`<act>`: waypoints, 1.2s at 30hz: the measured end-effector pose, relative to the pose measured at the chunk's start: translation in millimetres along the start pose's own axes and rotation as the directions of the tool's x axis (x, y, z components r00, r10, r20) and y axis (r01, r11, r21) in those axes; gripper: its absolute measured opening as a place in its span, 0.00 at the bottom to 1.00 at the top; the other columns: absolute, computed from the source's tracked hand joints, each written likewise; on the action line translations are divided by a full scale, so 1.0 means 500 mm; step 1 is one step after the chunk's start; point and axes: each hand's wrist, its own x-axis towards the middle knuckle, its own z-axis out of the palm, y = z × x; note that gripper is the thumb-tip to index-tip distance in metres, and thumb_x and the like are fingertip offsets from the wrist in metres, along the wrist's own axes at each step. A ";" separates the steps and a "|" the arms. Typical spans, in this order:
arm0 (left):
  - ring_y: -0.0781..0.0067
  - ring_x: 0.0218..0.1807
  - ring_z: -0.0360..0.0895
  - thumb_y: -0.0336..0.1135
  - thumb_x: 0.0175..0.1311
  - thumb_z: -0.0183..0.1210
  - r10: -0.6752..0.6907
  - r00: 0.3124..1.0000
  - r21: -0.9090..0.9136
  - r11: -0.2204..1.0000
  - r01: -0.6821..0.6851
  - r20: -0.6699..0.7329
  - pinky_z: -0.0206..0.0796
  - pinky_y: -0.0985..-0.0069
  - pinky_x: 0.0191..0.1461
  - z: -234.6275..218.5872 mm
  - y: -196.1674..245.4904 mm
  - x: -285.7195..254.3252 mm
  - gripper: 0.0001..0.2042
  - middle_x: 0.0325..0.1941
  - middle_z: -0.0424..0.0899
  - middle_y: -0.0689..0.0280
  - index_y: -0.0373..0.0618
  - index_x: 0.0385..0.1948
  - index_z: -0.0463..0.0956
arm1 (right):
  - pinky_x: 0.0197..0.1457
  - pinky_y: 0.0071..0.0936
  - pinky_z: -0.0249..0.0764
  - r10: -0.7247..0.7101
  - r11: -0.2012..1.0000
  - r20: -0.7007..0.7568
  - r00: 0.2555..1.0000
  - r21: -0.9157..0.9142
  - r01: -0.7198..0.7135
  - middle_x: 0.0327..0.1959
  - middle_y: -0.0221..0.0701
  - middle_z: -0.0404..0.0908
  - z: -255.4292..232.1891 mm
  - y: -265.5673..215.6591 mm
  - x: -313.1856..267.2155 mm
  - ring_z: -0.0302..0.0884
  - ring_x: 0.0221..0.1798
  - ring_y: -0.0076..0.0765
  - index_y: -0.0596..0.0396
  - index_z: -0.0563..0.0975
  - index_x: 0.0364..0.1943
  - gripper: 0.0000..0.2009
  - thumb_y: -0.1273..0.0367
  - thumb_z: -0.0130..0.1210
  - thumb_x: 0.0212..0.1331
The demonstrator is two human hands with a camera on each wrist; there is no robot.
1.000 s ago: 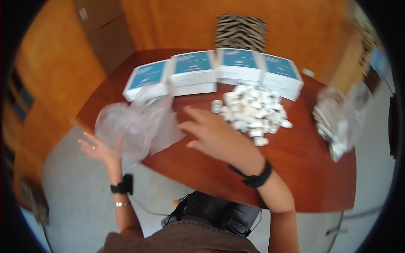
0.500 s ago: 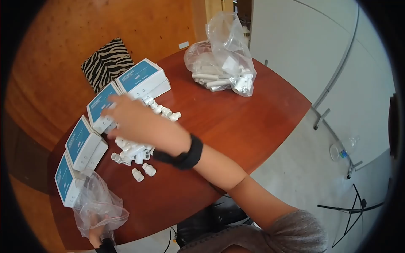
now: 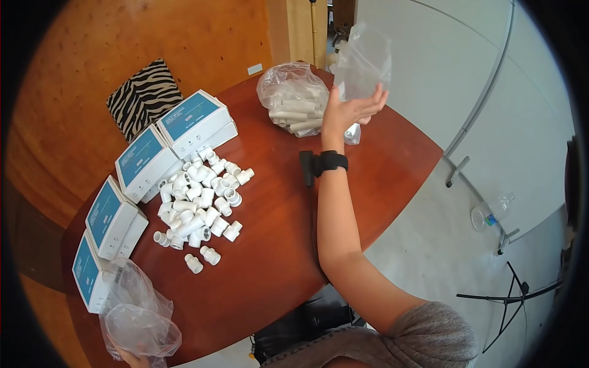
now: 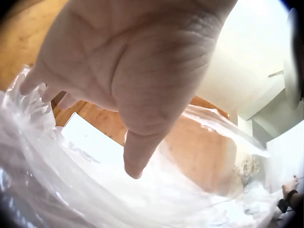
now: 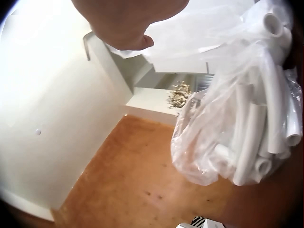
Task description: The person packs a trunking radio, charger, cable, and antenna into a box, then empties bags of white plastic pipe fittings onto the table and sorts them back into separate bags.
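- A person works at a reddish-brown table [image 3: 276, 227], seen from above.
- The right hand [image 3: 353, 113] is at the far side of the table with its fingers loosely bent and the thumb well apart from them. It is beside the upright upper part of a clear bag of pipes [image 3: 294, 89]; whether it has hold of the plastic cannot be told.
- That bag lies on the table, its lower part full of white plastic pipes [image 5: 249, 142], some with their round open ends showing.
- The left hand [image 4: 123, 66] is spread, thumb apart from the fingers, among the folds of a second clear plastic bag [image 3: 144, 325] at the table's near left edge. No firm grip shows.
- Between the two bags lies a heap of white pipe fittings [image 3: 199, 199], elbows among them. Two loose fittings [image 3: 210, 255] sit side by side just nearer the person.
- Four white boxes with blue tops [image 3: 145, 161] stand in a curved row along the left and far side of the heap.
- Behind the boxes is a zebra-striped panel [image 3: 144, 95], near an orange-brown wooden wall [image 3: 202, 43].
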 end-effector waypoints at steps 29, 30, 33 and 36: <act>0.55 0.61 0.68 0.28 0.57 0.55 0.263 0.929 -0.614 0.698 -0.369 -0.260 0.57 0.61 0.65 -0.045 0.463 0.112 0.17 0.58 0.72 0.51 0.40 0.50 0.71 | 0.35 0.20 0.73 0.047 0.642 0.369 0.928 0.701 -0.311 0.27 0.30 0.78 -0.083 -0.118 0.163 0.75 0.30 0.24 0.67 0.76 0.33 0.09 0.71 0.52 0.62; 0.58 0.61 0.69 0.27 0.57 0.56 0.249 0.949 -0.651 0.691 -0.314 -0.194 0.58 0.64 0.65 -0.041 0.467 0.118 0.17 0.58 0.73 0.53 0.40 0.50 0.72 | 0.37 0.20 0.75 0.048 0.635 0.453 0.890 0.674 -0.377 0.30 0.31 0.79 -0.101 -0.150 0.160 0.75 0.33 0.24 0.68 0.76 0.35 0.10 0.71 0.51 0.63; 0.57 0.62 0.67 0.30 0.57 0.59 0.306 0.949 -0.729 0.633 -0.260 -0.073 0.60 0.65 0.63 -0.015 0.481 0.131 0.25 0.62 0.69 0.54 0.39 0.58 0.66 | 0.40 0.21 0.76 -0.038 0.582 0.534 0.845 0.699 -0.416 0.33 0.32 0.79 -0.134 -0.242 0.131 0.76 0.35 0.24 0.69 0.76 0.37 0.10 0.72 0.49 0.64; 0.53 0.65 0.63 0.35 0.54 0.64 0.418 0.902 -0.757 0.622 -0.199 0.106 0.57 0.64 0.66 0.004 0.488 0.156 0.38 0.68 0.59 0.51 0.38 0.66 0.53 | 0.41 0.22 0.76 -0.173 0.510 0.629 0.758 0.716 -0.477 0.36 0.31 0.80 -0.153 -0.301 0.098 0.77 0.36 0.25 0.67 0.77 0.41 0.10 0.72 0.49 0.64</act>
